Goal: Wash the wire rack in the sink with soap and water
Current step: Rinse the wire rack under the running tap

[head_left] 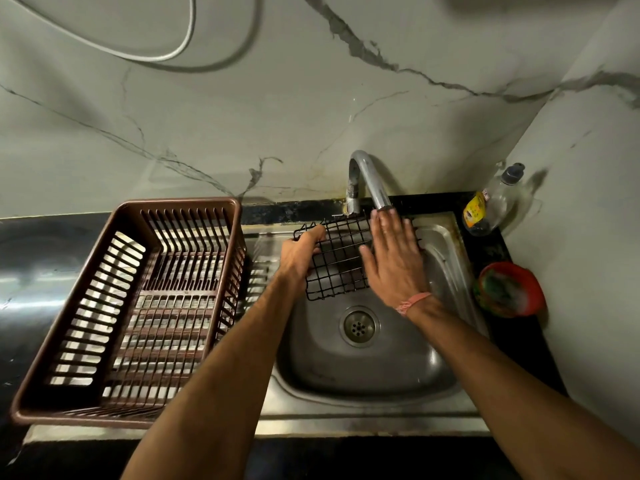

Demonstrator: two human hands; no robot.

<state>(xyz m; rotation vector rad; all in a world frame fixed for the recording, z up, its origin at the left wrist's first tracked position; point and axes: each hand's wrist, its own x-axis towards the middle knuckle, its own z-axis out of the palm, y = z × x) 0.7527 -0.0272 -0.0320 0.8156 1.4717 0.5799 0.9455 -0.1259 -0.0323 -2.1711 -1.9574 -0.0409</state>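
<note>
Two bare forearms rise from the bottom edge of the frame toward the middle, crossing the dark tabletop (pixel 52 258) and the steel rim of the sink (pixel 363 368), whose round drain (pixel 358 326) sits in the basin just below the hands. On the lower left, a brown slatted dish basket (pixel 128 306) stands on the sink's draining board, just beside the basin. Above the drain, at the centre of the frame, the black wire rack (pixel 337 261) is held tilted over the back of the basin, its far edge up near the back rim. The left hand (pixel 300 252) has its grip clamped on the rack's left edge, fingers curled round the wires near the upper left corner, so the rack spreads to the right of that grip. The right hand (pixel 393 251), a pink band (pixel 414 302) round its wrist, lies flat on the rack's right part with its fingers straight and spread apart, gripping nothing, the fingertips reaching just under the spout of the curved metal tap (pixel 370 178). Whether water runs cannot be told. To the right of the basin, on the dark ledge, stands a red bowl (pixel 510 289) with suds and something green in it, and farther back in the corner a clear bottle (pixel 491 206) with a yellow label and grey cap. Behind everything rises a pale marbled wall (pixel 242 116), with a white cable (pixel 183 46) looping at the upper left.
</note>
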